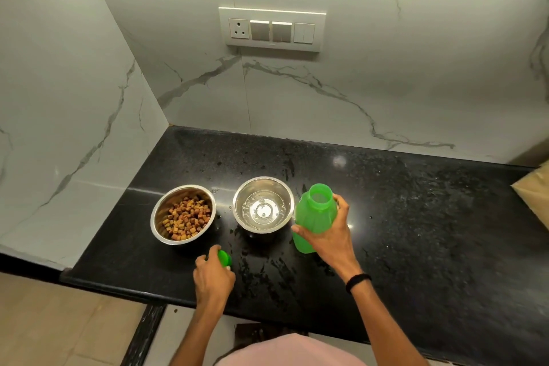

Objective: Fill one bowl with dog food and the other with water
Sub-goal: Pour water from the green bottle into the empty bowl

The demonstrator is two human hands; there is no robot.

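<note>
Two steel bowls stand side by side on the black counter. The left bowl holds brown dog food pieces. In the right bowl lies clear water. Just right of the water bowl, my right hand grips an open green plastic bottle, which stands upright. My left hand holds the bottle's green cap near the counter's front edge, below the two bowls.
Marble walls close the counter at the back and left, with a switch panel on the back wall. A tan bag pokes in at the right edge. Water drops wet the counter around the bowls.
</note>
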